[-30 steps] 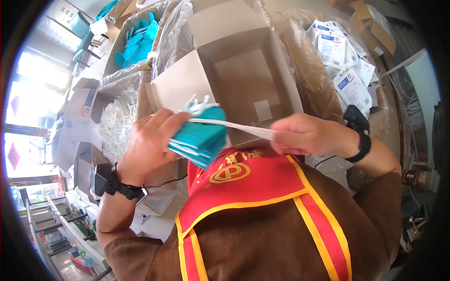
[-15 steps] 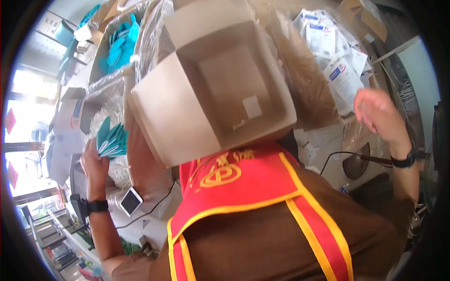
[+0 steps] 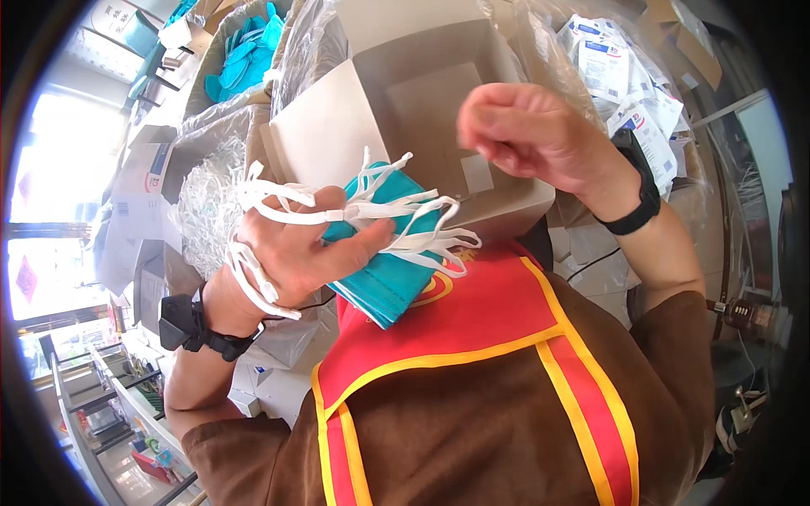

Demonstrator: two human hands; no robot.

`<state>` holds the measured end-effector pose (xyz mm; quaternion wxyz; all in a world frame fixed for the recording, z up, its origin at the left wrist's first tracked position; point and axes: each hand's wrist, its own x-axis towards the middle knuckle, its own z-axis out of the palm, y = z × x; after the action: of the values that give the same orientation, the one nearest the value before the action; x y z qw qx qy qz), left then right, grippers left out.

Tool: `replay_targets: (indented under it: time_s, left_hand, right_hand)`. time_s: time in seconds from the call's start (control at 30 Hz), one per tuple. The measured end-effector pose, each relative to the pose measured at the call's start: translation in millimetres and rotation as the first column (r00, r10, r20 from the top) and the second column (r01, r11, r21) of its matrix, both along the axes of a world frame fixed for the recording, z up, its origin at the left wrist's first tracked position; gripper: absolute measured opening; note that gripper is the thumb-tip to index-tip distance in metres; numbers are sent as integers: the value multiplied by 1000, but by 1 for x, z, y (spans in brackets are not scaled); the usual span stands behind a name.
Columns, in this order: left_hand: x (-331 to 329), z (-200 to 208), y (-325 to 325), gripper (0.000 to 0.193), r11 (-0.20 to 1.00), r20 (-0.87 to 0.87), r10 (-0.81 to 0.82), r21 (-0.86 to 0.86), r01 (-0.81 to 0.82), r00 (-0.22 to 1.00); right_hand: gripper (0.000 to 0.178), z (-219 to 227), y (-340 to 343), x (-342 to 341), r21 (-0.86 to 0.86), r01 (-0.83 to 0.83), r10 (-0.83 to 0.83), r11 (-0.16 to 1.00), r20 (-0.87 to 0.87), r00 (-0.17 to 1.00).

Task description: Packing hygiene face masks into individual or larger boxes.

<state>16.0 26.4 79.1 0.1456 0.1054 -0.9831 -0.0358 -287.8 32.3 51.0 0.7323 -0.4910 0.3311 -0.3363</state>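
Observation:
My left hand is closed on a stack of folded teal fabric pieces, held in front of my chest. White straps hang in a loose bunch across the stack, and some loop over the back of my hand and wrist. Farther right, my right hand hovers over the opening of a brown cardboard box. Its fingers are curled in, and nothing shows between them. The box stands with its flaps spread, and a small pale label lies inside.
Behind on the left is a plastic-lined carton of teal fabric pieces. Nearer lies a heap of white straps. White printed packets fill a lined carton on the right. A shelf rack stands at lower left.
My left hand has come right from the left carton with the teal stack, and white straps now lie over it. My right hand has moved left over the box.

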Motion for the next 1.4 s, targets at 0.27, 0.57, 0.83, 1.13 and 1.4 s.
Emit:
replay_targets:
  time_s: [0.27,0.57,0.83,1.13,1.4]
  left_hand:
    - [-9,0,10,25,963,-22,151,231,-142,988]
    - [-14,9,14,25,999,94,38,34,-42,995]
    - [-9,0,9,36,999,-63,-6,-34,4,998]
    - [-4,11,-3,37,999,53,-9,-40,11,999]
    - [-20,-7,-1,25,988,-38,-72,-142,66,997]
  right_hand:
    - [49,6,-6,47,-676,-404,-32,616,-534,845]
    - [19,5,-10,53,-686,-618,-199,384,-715,670]
    - [31,-6,-5,34,-203,-425,332,882,-370,867]
    - [22,1,-12,43,41,-397,398,917,-160,903]
    - [16,-4,-20,38,-264,-533,377,804,-466,801]
